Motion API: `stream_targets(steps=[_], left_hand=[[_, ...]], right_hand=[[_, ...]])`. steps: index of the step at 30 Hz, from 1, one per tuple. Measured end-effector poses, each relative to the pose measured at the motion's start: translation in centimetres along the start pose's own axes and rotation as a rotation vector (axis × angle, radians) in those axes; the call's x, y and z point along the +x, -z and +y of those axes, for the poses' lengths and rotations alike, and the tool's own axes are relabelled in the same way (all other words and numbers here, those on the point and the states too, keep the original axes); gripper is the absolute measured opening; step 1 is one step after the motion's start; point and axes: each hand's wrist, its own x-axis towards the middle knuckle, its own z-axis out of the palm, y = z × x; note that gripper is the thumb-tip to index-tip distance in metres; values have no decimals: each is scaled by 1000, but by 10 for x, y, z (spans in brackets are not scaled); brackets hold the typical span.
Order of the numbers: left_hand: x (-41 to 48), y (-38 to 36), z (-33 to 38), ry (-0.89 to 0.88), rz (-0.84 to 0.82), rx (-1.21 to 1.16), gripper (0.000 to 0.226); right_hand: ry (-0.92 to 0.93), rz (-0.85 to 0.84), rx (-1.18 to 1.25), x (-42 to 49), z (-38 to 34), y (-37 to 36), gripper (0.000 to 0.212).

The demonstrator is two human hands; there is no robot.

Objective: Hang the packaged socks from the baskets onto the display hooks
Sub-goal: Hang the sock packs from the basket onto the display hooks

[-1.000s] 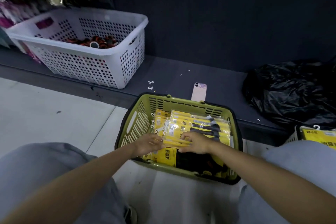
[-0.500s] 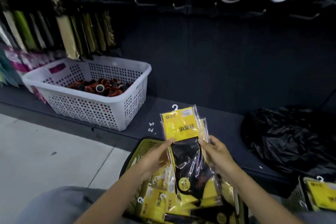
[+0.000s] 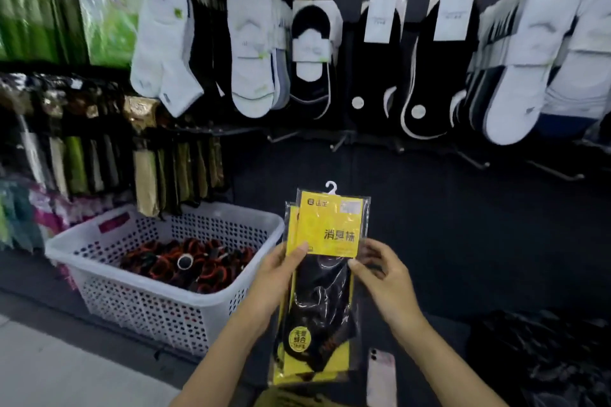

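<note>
The left hand and right hand each pinch a side edge of a small stack of sock packs, thumbs on the front, holding it upright before the dark display wall, just right of the white basket. The stack's long axis runs straight up, so its white hanger points toward the bare display hooks above and ahead, most of them nearer the right hand. Each clear sleeve shows a yellow card over dark socks
</note>
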Motion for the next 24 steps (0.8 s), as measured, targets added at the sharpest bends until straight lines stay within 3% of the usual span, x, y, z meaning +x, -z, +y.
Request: stream_targets(steps=[3, 8, 13, 16, 24], left_hand=[[15, 15, 16, -95, 133, 22, 37], [27, 44, 31, -97, 240, 55, 49], [34, 78, 29, -109, 340, 53, 32], [38, 104, 29, -128, 481, 23, 18], [48, 154, 25, -251, 674, 72, 13]], right_hand=[[5, -38, 114, 21, -15, -27, 21], [-40, -47, 276, 46, -30, -66, 17], [-80, -125, 231, 66, -34, -91, 14], [-98, -61, 225, 83, -36, -99, 14], [-60, 31, 112, 137, -45, -118, 12]])
